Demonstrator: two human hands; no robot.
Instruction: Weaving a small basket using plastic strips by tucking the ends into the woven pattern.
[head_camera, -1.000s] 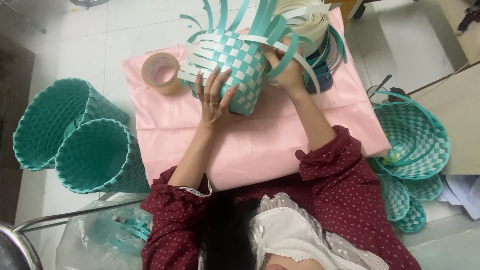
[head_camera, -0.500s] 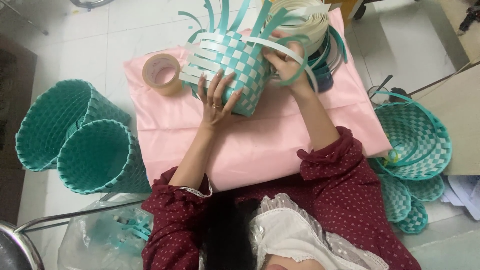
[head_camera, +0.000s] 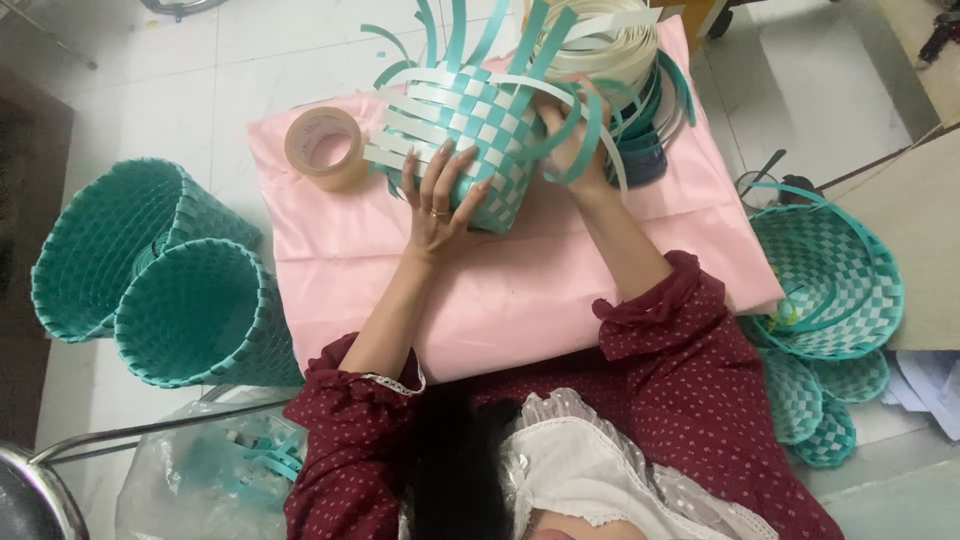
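A half-woven basket (head_camera: 470, 130) of teal and white strips lies on its side on a pink cloth (head_camera: 520, 290), with loose strip ends sticking up. My left hand (head_camera: 442, 195) presses against the basket's near wall with fingers spread, steadying it. At the basket's open rim, my right hand (head_camera: 572, 140) is closed around loose teal strips (head_camera: 590, 120), and a white strip curves over it.
A roll of tan tape (head_camera: 325, 147) lies left of the basket. Coils of white and teal strip (head_camera: 625, 50) sit behind it. Two finished teal baskets (head_camera: 150, 270) lie at the left. Flat woven pieces (head_camera: 830, 290) are stacked at the right. A plastic bag (head_camera: 200, 470) is bottom left.
My right hand has shifted slightly among the strips at the rim, bending them. The left hand and the basket have hardly moved.
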